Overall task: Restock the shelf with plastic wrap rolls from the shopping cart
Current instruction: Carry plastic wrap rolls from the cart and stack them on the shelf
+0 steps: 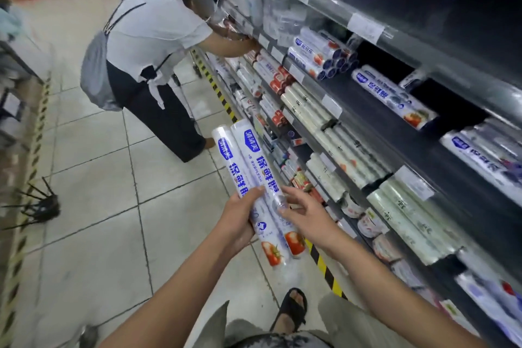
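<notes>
Head-camera view looking down a shop aisle. The person's left hand (240,223) grasps two plastic wrap rolls (254,172) side by side. Its fingers curl round their lower half from beneath, so the rolls jut up and forward out of the hand, over the tiled floor. The right hand (306,215) is just beside the left, fingers straight and spread, tips resting on the roll nearer the shelf; it grips nothing. The shelf (381,133) stands to the right of both hands, apart from the rolls. A matching roll (392,96) lies on a mostly bare dark board above and beyond the right hand. The step in hand looks like passing one roll to the right hand. The next move calls for closing those fingers round it and lifting it up and right to the bare board. Beyond the hands, another person (147,45) bends to the shelf.
</notes>
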